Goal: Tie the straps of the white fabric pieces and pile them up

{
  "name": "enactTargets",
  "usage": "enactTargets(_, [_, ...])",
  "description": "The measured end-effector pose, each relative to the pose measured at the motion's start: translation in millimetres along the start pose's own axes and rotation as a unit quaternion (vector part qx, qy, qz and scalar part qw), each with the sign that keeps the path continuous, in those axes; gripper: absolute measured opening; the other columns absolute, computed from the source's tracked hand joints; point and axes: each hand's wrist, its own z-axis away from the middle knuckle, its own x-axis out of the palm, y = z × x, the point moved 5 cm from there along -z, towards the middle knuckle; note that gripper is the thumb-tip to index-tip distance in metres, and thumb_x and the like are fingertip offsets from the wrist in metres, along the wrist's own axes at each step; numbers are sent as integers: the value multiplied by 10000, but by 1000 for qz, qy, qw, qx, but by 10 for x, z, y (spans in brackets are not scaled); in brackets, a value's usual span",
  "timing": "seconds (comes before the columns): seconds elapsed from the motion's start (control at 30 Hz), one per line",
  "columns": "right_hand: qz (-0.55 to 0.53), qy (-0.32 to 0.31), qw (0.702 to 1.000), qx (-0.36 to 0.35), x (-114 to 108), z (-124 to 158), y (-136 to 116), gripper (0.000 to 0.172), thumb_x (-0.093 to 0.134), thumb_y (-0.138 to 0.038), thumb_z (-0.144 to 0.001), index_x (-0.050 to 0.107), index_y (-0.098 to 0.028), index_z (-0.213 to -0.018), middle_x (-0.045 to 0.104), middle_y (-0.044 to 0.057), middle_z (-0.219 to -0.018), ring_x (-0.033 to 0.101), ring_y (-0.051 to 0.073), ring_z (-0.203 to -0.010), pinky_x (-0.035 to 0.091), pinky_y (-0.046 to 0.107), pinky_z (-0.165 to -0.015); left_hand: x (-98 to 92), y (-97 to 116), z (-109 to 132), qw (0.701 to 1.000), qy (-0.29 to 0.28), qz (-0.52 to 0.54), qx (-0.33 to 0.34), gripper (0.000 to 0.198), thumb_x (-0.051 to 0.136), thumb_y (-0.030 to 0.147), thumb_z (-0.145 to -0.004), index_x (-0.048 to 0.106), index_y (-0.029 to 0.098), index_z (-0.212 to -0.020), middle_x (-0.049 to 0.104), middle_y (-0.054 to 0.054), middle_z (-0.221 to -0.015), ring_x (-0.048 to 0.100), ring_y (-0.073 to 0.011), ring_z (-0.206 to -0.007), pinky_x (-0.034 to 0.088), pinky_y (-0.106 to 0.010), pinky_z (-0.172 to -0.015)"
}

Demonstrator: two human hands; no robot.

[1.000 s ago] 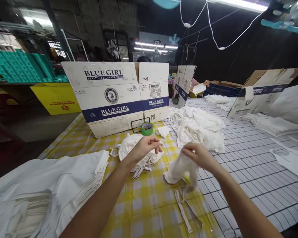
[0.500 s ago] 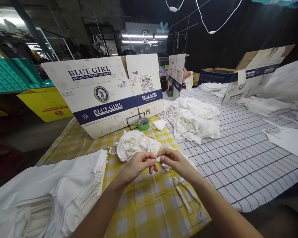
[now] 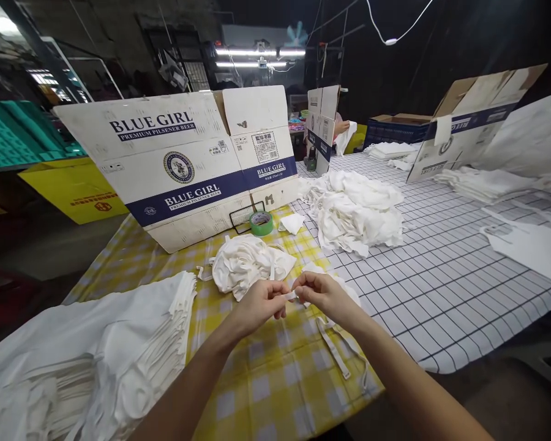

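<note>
Between my two hands is a small white strap [image 3: 291, 295], pinched at its ends by the fingertips. My left hand [image 3: 262, 306] grips one end with thumb and index finger. My right hand [image 3: 325, 296] is closed on the other end, its fingers curled so that part of the strap is hidden. White cloth [image 3: 350, 293] shows behind the right hand, and loose straps [image 3: 334, 350] trail over the table below that wrist. A crumpled bundle of white fabric [image 3: 245, 263] lies just beyond my left hand.
A stack of white cloth pieces [image 3: 133, 331] lies at the left on the yellow checked tablecloth [image 3: 257, 380]. Green tape [image 3: 261, 223] sits before a standing beer carton [image 3: 179, 165]. A large white fabric heap [image 3: 353, 208] rests on the grid-patterned cloth. Another person's hand [image 3: 341, 127] shows farther back.
The view has shifted slightly, moving the table and cartons up and left in the picture. Both hands stay together, and a little more of the strap shows between the fingertips.
</note>
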Motion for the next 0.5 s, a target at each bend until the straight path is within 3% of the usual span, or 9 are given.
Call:
enactTargets(0.2, [-30, 5, 999, 10, 0, 13, 74, 122, 506, -277, -830, 573, -176, -822, 526, -15, -693, 480, 111, -655, 361, 240, -618, -9, -16, -4, 999, 19, -32, -2, 259, 490, 365, -800, 613, 146, -739, 567, 0, -575, 480, -99, -532, 344, -203, -502])
enactTargets(0.4, [-98, -9, 995, 35, 10, 16, 129, 125, 542, -284, -812, 577, -164, -822, 517, -16, -673, 477, 108, -646, 364, 245, -640, 25, -35, 18, 1000, -16, 7, 9, 144, 467, 199, -757, 603, 154, -745, 575, 8, -608, 514, -107, -595, 390, -224, -613])
enactTargets(0.5, [-116, -5, 993, 38, 23, 21, 161, 116, 555, -271, -803, 579, -158, -812, 513, -17, -679, 471, 102, -645, 361, 240, -641, 28, -25, 39, 1000, -11, -9, 1, 155, 482, 228, -760, 618, 156, -768, 573, 7, -632, 512, -109, -607, 374, -211, -574])
